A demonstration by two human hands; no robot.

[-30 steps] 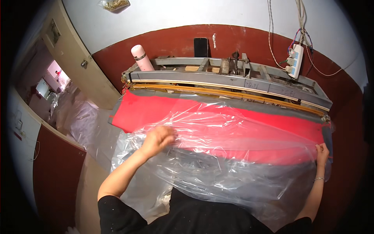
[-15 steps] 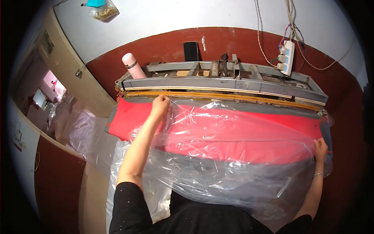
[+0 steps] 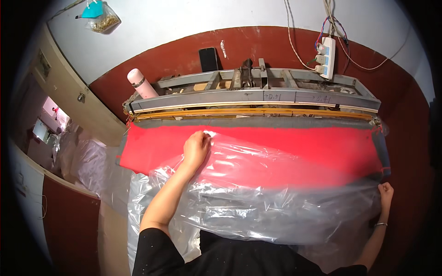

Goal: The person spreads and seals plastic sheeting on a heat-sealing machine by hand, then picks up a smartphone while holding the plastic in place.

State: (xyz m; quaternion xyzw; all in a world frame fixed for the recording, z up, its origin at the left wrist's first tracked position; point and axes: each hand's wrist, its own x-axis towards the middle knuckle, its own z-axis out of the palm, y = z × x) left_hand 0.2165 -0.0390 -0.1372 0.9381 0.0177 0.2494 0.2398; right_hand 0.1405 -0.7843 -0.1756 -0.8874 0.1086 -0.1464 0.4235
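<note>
Both hands sit nearer my body than half a second ago, and the clear plastic sheet (image 3: 285,216) comes back with them. My left hand (image 3: 196,149), which was up by the dark grey border (image 3: 177,123), is now below it, over the red panel (image 3: 317,142). My right hand (image 3: 386,195) drops from beside the panel's right end to just below its lower right corner. To me this means the work is at a stage of handling the sheet, since more red lies bare than film covers at the upper right.

My left fingers are curled narrow, pinching a gathered bit of film at their tips; my right hand is closed as well, gripping the sheet by its far corner. Between the two hands the film's upper edge runs on a slant, down from left to right, where earlier it reached higher across the red. Below both hands it hangs in shiny folds toward me.

Beyond my left hand, past the border, lie the orange strips (image 3: 230,112) and the grey metal frame (image 3: 198,99), with the pink bottle (image 3: 142,85) leaning up and to the left. These keep their arrangement; they only appear further left because my view has shifted.
</note>
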